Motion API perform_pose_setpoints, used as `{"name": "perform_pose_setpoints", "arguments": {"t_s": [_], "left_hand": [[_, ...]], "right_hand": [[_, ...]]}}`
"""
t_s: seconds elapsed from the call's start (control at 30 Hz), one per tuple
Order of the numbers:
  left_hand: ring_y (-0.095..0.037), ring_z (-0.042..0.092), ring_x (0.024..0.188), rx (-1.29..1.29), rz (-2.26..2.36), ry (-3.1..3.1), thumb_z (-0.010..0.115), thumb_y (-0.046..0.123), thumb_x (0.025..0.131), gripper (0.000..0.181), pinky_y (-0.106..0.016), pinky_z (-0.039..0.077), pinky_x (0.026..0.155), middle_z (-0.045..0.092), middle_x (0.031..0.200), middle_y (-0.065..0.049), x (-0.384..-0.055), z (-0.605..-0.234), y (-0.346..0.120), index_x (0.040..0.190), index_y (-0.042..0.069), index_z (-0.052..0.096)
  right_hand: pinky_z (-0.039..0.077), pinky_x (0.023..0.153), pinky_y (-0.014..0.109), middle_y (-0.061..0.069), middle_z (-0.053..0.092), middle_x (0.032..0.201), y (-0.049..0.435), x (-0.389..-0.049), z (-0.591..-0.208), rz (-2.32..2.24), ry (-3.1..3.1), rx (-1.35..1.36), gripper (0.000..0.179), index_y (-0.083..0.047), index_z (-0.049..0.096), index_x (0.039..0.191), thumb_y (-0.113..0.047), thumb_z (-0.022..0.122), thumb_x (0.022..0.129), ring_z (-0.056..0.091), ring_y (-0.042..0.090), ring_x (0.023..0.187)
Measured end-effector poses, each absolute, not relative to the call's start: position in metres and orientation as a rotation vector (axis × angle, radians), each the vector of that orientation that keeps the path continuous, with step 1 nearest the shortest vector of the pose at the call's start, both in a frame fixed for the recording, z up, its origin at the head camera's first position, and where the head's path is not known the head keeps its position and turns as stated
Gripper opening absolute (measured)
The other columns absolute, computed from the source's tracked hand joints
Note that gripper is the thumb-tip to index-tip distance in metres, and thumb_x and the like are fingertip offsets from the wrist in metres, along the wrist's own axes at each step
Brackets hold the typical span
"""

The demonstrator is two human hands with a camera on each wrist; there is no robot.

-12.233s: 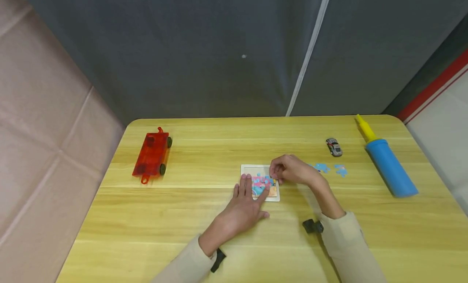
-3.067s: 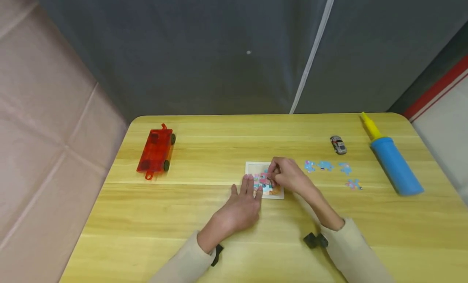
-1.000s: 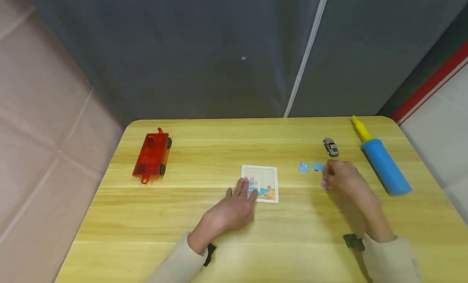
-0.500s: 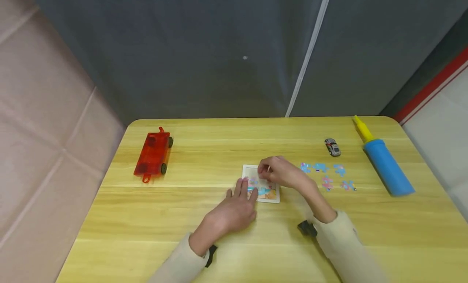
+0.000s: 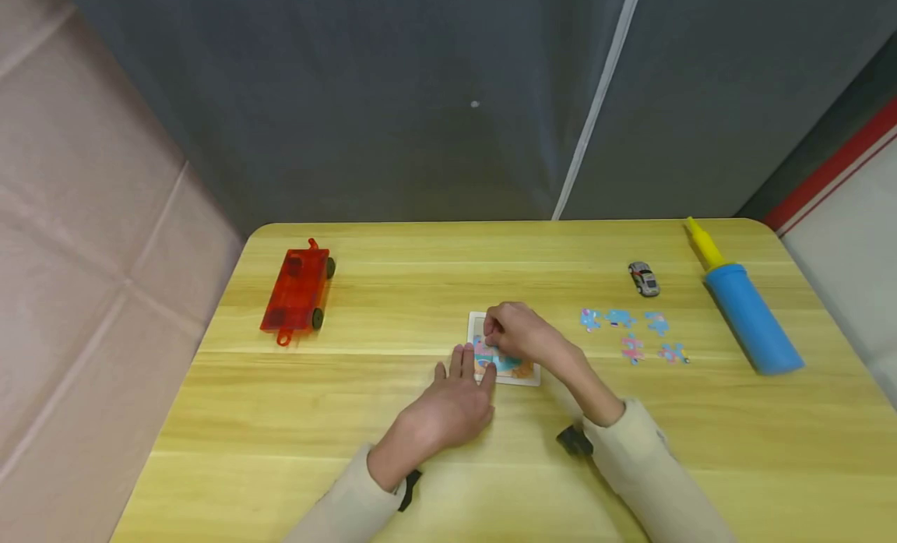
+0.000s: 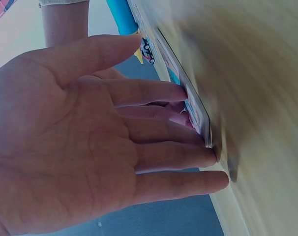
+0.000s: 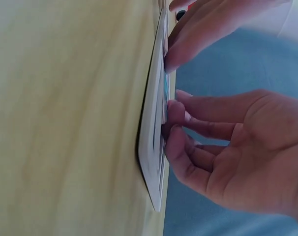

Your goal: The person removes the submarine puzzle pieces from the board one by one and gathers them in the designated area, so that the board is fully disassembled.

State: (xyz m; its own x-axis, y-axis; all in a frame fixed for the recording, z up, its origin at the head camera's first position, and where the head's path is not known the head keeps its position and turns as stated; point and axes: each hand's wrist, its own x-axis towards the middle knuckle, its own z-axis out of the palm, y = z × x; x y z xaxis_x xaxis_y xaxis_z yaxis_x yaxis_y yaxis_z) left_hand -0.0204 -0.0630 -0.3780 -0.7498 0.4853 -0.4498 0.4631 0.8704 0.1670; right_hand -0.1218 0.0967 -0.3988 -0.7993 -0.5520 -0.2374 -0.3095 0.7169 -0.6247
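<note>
A small white-framed jigsaw puzzle tray [image 5: 520, 381] lies on the table, with colourful joined pieces along its lower part. My left hand [image 5: 448, 409] rests on its left side, fingers extended, the fingertips on the pieces and the rim. Over the tray's upper middle, my right hand [image 5: 522, 333] has its thumb and fingers curled together at a puzzle piece, which the fingers mostly hide. In the right wrist view those fingertips meet just at the tray's surface. Several loose puzzle pieces [image 5: 632, 348] lie to the right of the tray, apart from one another.
A red see-through toy wagon [image 5: 297, 290] stands at the far left. Behind the loose pieces is a small grey toy car [image 5: 643, 279]. A blue hand pump [image 5: 753, 317] with a yellow nozzle lies at the right. Dark curtain hangs behind the table [image 5: 336, 418].
More pieces lie loose at the right than earlier, and fewer are in the tray. My right hand came back from the loose pieces to the tray. The left hand stays on the tray.
</note>
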Motion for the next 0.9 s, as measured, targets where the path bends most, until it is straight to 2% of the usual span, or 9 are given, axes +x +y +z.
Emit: {"name": "perform_pose_setpoints", "arguments": {"t_s": [0.23, 0.37, 0.5, 0.7, 0.9], "left_hand": [[-0.056, 0.014, 0.165, 0.697, 0.157, 2.534, 0.045, 0.037, 0.117, 0.065, -0.071, 0.041, 0.12, 0.013, 0.175, -0.041, -0.029, -0.427, -0.068, 0.172, 0.003, 0.034], [-0.056, 0.013, 0.165, 0.686, 0.121, 2.542, 0.042, 0.037, 0.118, 0.064, -0.072, 0.04, 0.12, 0.012, 0.174, -0.042, -0.031, -0.441, -0.066, 0.172, 0.004, 0.033], [-0.058, 0.015, 0.164, 0.672, 0.071, 2.57, 0.044, 0.035, 0.117, 0.064, -0.074, 0.04, 0.119, 0.016, 0.174, -0.042, -0.03, -0.443, -0.063, 0.171, 0.004, 0.035], [-0.057, 0.015, 0.165, 0.652, 0.04, 2.583, 0.047, 0.035, 0.116, 0.064, -0.074, 0.04, 0.119, 0.017, 0.174, -0.041, -0.028, -0.437, -0.06, 0.171, 0.004, 0.035], [-0.056, 0.019, 0.164, 0.648, 0.019, 2.579, 0.044, 0.031, 0.117, 0.061, -0.072, 0.043, 0.118, 0.019, 0.174, -0.042, -0.025, -0.425, -0.058, 0.171, 0.003, 0.036]], "right_hand": [[0.049, 0.074, 0.028, 0.006, 0.064, 0.088, 0.095, -0.12, -0.401, -0.808, 2.534, -0.669, 0.007, -0.001, 0.068, 0.097, 0.0, 0.07, 0.104, 0.055, 0.017, 0.08], [0.048, 0.075, 0.029, 0.005, 0.062, 0.088, 0.095, -0.119, -0.402, -0.803, 2.552, -0.689, 0.01, -0.003, 0.066, 0.096, 0.0, 0.071, 0.104, 0.053, 0.018, 0.083], [0.046, 0.074, 0.028, 0.004, 0.059, 0.086, 0.095, -0.118, -0.4, -0.821, 2.546, -0.692, 0.013, -0.005, 0.064, 0.095, 0.0, 0.071, 0.104, 0.052, 0.017, 0.082], [0.047, 0.07, 0.027, 0.003, 0.062, 0.082, 0.097, -0.12, -0.403, -0.898, 2.519, -0.674, 0.012, -0.004, 0.065, 0.094, 0.003, 0.071, 0.102, 0.053, 0.014, 0.073], [0.049, 0.072, 0.027, 0.007, 0.067, 0.084, 0.101, -0.123, -0.404, -1.001, 2.485, -0.618, 0.009, -0.001, 0.069, 0.097, 0.007, 0.069, 0.101, 0.057, 0.015, 0.074]]}}
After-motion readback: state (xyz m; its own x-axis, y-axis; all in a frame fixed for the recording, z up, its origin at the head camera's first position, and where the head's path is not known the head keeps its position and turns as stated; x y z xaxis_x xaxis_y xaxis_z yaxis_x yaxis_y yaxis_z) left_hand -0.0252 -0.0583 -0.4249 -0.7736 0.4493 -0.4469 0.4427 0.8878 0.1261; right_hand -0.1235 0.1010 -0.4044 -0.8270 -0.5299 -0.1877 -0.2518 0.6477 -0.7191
